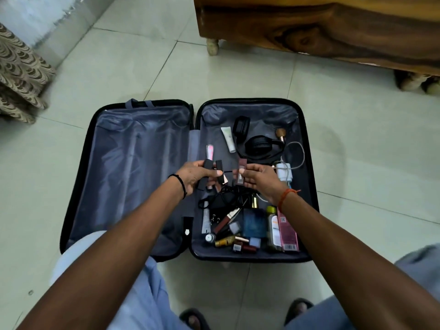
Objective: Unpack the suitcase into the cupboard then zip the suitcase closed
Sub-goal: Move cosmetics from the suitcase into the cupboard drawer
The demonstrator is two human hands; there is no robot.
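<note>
Suitcase (133, 163) lies open, its right half full of cosmetics; left hand (195, 175) grips dark lipsticks (210, 166), right hand (258, 181) pinches a brown one (241, 173). Unpacking has barely begun.

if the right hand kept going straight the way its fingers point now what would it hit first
Probably the left hand and the small dark tubes it grips: the right hand, pinching a brown lipstick tube, points leftward across the open black suitcase. Depth is unclear.

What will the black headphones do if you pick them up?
The black headphones probably keep their shape, since the band looks stiff, though the folded cups may swing. The cable loops beside them could drag along if attached; I cannot tell.
</note>
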